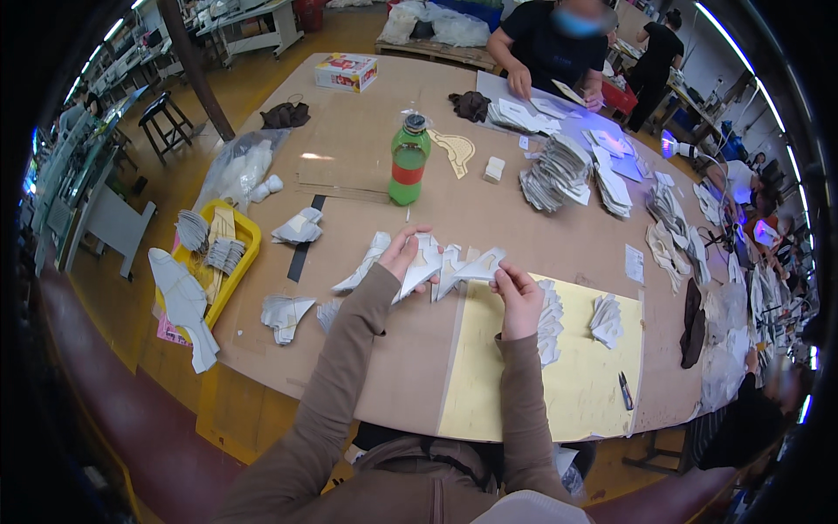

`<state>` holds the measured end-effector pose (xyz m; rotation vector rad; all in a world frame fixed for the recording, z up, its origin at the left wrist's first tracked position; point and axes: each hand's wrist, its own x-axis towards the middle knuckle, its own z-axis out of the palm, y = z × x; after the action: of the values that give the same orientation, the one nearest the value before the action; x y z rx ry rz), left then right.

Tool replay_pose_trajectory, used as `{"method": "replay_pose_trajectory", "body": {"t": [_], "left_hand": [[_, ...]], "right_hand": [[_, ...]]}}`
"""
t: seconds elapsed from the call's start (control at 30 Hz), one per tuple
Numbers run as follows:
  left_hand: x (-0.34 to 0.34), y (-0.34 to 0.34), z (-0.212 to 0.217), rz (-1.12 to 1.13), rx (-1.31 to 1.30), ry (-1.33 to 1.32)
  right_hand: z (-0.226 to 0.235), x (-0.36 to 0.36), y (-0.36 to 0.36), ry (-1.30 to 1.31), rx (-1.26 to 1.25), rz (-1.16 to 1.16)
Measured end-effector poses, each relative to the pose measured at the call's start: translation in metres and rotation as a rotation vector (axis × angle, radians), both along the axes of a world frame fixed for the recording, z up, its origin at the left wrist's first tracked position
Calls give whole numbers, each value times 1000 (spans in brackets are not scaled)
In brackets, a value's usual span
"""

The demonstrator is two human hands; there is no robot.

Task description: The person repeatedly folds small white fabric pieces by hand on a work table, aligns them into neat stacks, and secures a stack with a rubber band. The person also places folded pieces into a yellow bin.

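Above the table's near middle, my left hand [403, 255] is closed on a bundle of white cut pieces [423, 260] that look like fabric or leather. To its right, my right hand [521, 301] pinches the corner of a pointed white piece [482, 265] between thumb and fingers. More pale pieces [449, 269] show between the hands; whether they are held or lie on the table I cannot tell. Just left of my left hand lies another white stack [365, 262]. A yellow sheet [502, 384] under my right forearm bears fanned piles of small white pieces [606, 320].
A green bottle [407, 166] stands beyond my hands. At the left edge sits a yellow tray [252, 240] of pieces, with a large white piece [181, 297] across its rim. A pen-like tool [626, 391] lies on the right. Across the table a masked co-worker [550, 44] handles pieces.
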<state>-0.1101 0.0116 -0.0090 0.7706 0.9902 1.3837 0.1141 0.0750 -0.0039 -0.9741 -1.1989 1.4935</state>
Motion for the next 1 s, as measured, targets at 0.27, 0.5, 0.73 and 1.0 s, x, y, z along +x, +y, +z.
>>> {"method": "replay_pose_trajectory", "body": {"t": [0.27,0.5,0.73,1.0], "left_hand": [[14,7,-7,36,-43,-293],[10,6,-8,19,-70,-333],[12,1,0,-16,-82,-335],[20,-8,18,26,-80,-124]], "right_hand": [[10,-2,-9,50,-35,18],[16,-3,-14,100,-50,44],[17,0,-11,130,-46,12],[17,4,-10,193,-49,2]]}}
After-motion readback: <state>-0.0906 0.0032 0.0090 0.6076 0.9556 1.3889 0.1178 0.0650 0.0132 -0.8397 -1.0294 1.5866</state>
